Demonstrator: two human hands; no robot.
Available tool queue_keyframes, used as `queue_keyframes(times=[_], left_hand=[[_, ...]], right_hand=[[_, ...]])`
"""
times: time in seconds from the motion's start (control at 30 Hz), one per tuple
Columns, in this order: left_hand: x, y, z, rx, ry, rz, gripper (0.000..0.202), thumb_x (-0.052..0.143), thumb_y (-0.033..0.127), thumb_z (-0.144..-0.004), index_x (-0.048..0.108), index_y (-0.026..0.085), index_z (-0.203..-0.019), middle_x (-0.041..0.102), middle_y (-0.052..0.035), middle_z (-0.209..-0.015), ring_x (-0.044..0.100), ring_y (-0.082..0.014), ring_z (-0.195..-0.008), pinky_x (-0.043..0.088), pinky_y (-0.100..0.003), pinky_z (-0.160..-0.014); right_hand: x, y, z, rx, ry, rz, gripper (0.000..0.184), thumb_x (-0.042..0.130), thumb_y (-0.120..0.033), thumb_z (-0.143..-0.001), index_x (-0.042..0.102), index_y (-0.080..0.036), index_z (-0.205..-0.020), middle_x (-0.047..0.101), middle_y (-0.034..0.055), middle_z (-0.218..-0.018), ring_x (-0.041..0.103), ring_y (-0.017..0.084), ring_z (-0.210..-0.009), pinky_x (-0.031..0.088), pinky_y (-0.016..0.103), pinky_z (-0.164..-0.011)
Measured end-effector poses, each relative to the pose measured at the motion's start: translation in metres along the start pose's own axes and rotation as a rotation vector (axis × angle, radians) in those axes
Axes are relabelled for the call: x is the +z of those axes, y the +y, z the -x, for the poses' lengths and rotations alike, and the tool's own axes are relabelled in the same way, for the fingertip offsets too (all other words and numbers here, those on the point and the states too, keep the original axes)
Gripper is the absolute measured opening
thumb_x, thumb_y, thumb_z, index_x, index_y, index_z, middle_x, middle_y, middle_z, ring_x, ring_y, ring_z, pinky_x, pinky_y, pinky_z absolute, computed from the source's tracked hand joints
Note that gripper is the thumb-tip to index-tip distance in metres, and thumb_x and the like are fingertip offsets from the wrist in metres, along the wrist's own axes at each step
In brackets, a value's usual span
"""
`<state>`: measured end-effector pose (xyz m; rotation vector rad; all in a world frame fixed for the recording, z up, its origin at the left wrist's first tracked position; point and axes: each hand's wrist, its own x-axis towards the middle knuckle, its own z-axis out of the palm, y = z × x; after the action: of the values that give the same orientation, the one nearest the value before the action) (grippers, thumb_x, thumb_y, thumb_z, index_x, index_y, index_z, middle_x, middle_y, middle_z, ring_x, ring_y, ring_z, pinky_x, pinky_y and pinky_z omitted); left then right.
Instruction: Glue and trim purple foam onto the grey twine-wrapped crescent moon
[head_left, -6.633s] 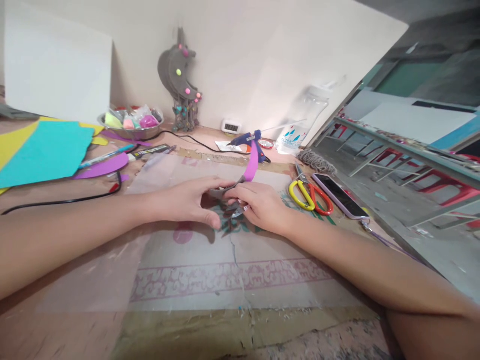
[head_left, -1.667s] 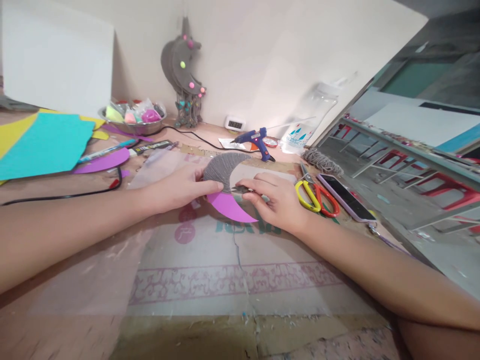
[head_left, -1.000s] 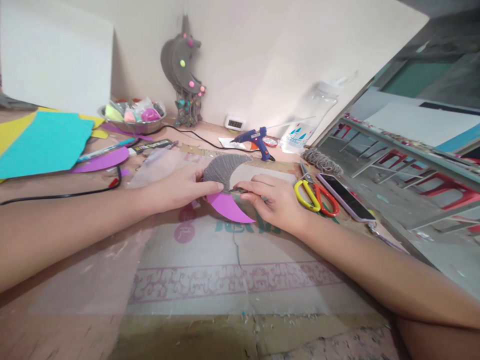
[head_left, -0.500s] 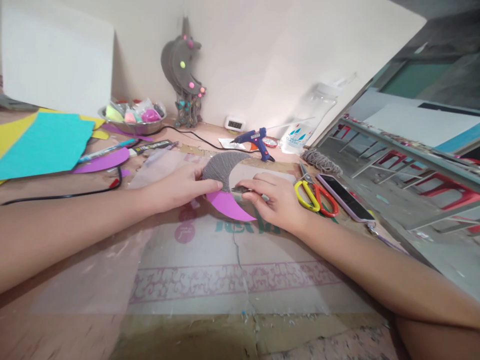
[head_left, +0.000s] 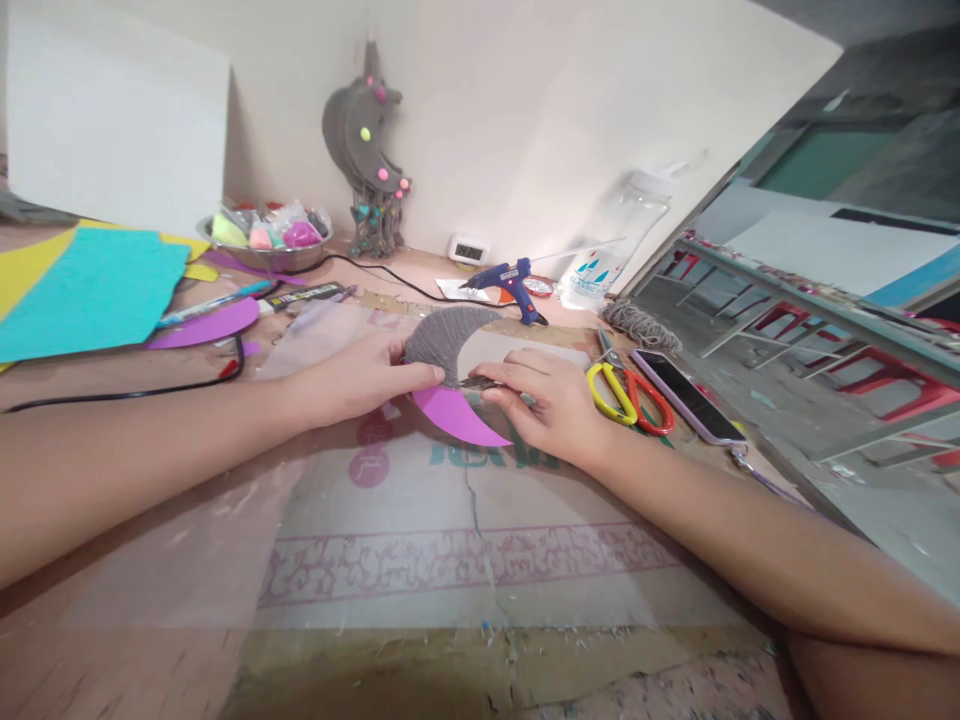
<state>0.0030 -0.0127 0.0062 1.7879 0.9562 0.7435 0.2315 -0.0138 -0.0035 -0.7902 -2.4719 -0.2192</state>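
Note:
A crescent cutout (head_left: pixel 459 414) lies between my hands, its lower tip bare purple and the upper part wound with grey yarn (head_left: pixel 436 342). My left hand (head_left: pixel 379 368) pinches it at the left edge, thumb on top where the yarn meets the purple. At the crescent's inner curve, my right hand (head_left: pixel 544 395) closes thumb and fingers on a small dark bundle that looks like grey yarn. A strand seems to run from it to the crescent. Some of the right fingers are curled out of sight.
A blue glue gun (head_left: pixel 504 280) and a grey yarn skein (head_left: pixel 641 326) lie behind. Scissors (head_left: pixel 630 392) and a phone (head_left: pixel 686 395) are at right, a plastic bottle (head_left: pixel 615 240) behind them. At left are turquoise foam (head_left: pixel 90 290), a metal bowl (head_left: pixel 270 255) and a black cord (head_left: pixel 135 397).
The small bundle in my right hand has shifted slightly against the crescent's inner edge. Both hands otherwise keep almost the same place and grip.

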Motion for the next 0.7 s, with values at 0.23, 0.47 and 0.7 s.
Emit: queue_keyframes(times=[0.23,0.47,0.7], left_hand=[[0.0,-0.001,0.002,-0.028,-0.018,0.092,0.011,0.054,0.027,-0.076,0.054,0.018,-0.083,0.046,0.0051,-0.052,0.044,-0.0082,-0.044,0.035,-0.018,-0.039],[0.0,-0.006,0.001,-0.023,-0.084,0.2,0.008,0.053,0.026,-0.079,0.052,0.019,-0.083,0.044,0.0056,-0.054,0.041,-0.0064,-0.043,0.033,-0.017,-0.037],[-0.002,-0.01,0.0,-0.053,-0.131,0.216,0.017,0.055,0.034,-0.078,0.052,0.019,-0.085,0.046,0.0049,-0.06,0.041,-0.0064,-0.046,0.035,-0.018,-0.042]], right_hand=[[0.0,-0.001,0.0,0.012,-0.028,-0.042,0.028,0.044,-0.032,-0.09,0.064,-0.015,-0.101,0.06,0.0043,-0.074,0.052,0.013,-0.067,0.039,0.025,-0.061],[-0.001,-0.001,-0.002,0.01,-0.05,-0.079,0.028,0.044,-0.032,-0.09,0.064,-0.015,-0.102,0.058,0.0037,-0.072,0.052,0.013,-0.067,0.038,0.025,-0.061],[-0.002,-0.003,-0.003,-0.015,-0.031,-0.081,0.027,0.046,-0.031,-0.09,0.064,-0.014,-0.098,0.058,0.0036,-0.071,0.051,0.012,-0.065,0.038,0.024,-0.059]])
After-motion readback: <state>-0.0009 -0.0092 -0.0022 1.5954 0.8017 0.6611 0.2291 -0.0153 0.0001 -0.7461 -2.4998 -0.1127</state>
